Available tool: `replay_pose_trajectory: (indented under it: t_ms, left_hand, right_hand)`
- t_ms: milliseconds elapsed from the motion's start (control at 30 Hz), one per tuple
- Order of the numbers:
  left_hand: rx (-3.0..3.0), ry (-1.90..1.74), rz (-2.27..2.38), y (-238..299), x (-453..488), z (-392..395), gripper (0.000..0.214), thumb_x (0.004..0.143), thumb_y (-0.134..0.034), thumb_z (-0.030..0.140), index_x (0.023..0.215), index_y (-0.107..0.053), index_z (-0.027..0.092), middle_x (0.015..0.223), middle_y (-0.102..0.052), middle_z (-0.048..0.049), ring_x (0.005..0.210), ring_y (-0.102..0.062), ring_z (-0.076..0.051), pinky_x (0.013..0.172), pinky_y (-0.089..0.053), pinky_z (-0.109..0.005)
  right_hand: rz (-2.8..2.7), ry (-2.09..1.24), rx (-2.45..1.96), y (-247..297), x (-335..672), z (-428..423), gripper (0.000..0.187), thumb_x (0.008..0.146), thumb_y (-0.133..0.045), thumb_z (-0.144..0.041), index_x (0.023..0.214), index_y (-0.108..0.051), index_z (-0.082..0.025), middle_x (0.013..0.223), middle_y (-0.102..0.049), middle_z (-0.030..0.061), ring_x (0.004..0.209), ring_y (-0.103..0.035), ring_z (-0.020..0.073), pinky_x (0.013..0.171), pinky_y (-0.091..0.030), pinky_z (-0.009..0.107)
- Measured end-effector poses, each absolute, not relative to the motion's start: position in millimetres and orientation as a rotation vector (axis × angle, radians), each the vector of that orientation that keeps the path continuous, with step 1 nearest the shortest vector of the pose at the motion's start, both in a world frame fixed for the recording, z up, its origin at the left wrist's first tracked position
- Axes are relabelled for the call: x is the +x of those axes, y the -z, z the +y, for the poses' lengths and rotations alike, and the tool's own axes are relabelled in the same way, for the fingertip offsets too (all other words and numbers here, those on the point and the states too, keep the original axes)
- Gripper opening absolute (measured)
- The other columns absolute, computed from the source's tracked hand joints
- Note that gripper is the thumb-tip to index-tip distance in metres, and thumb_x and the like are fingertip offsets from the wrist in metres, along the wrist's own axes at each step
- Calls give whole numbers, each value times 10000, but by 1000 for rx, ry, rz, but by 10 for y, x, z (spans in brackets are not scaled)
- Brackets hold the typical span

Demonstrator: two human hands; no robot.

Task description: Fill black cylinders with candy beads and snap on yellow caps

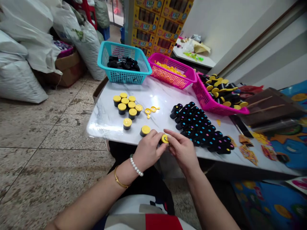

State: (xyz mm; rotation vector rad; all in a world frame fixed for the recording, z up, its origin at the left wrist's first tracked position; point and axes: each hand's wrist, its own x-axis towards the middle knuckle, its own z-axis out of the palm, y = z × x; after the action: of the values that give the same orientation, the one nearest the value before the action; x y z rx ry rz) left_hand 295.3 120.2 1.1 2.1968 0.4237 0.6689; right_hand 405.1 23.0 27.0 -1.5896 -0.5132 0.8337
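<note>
Over the table's front edge, both my hands grip one small black container with a yellow cap [164, 138]; a dark curved mark shows on the cap. My left hand [148, 147], wearing a pearl bracelet and a gold bangle, is closed around its left side. My right hand [183, 149] pinches the cap's right side between thumb and fingers. Close by on the left stands another yellow-capped container [145, 130]. Several more yellow-capped containers [125, 101] are grouped upright farther left. Two yellow ring-shaped pieces [150, 111] lie beside them.
Rows of black pieces with coloured dots [199, 124] stand right of my hands. A teal basket [124, 77] of black parts and a pink basket [168, 79] of yellow parts line the back. Another pink basket [216, 108] holds black-and-yellow pieces. White sacks [19, 73] sit on the floor.
</note>
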Motion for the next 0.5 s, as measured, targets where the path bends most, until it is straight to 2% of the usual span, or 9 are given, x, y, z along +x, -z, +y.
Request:
replay_pose_trajectory:
  t_ms: [100,267,400,500]
  left_hand:
    - [2204,-635,410,1,2958,1220,185,883,-536,251,1050,-582,185,874,-524,-30,797,-523,-158,728,-457,-269]
    - [2230,-588,419,8,2978,1227,183,873,-530,203,1043,-595,177,853,-533,-35,802,-528,-171,736,-466,-289]
    - [2201,-668,470,26,2887,1125,396,859,-484,127,1255,-492,134,951,-563,-80,873,-553,-189,773,-498,-315]
    - [2171,-732,509,52,2751,1093,528,861,-494,148,1375,-372,138,1039,-576,-105,876,-581,-182,761,-519,-307]
  right_hand:
    - [-542,-1029,-1690,-335,4140,284,410,768,-681,-414,1082,-547,-187,470,-429,-111,336,-271,35,335,-187,155]
    - [-649,-990,-1771,-319,4117,298,287,841,-566,-447,1005,-524,-214,411,-368,-127,320,-287,54,322,-203,143]
    - [-726,-843,-1794,-245,4056,320,293,863,-501,-444,1021,-545,-202,436,-447,-99,324,-389,77,328,-281,156]
    - [-771,-796,-1765,-196,4016,452,305,870,-475,-456,1004,-560,-196,470,-481,-85,328,-411,78,337,-298,164]
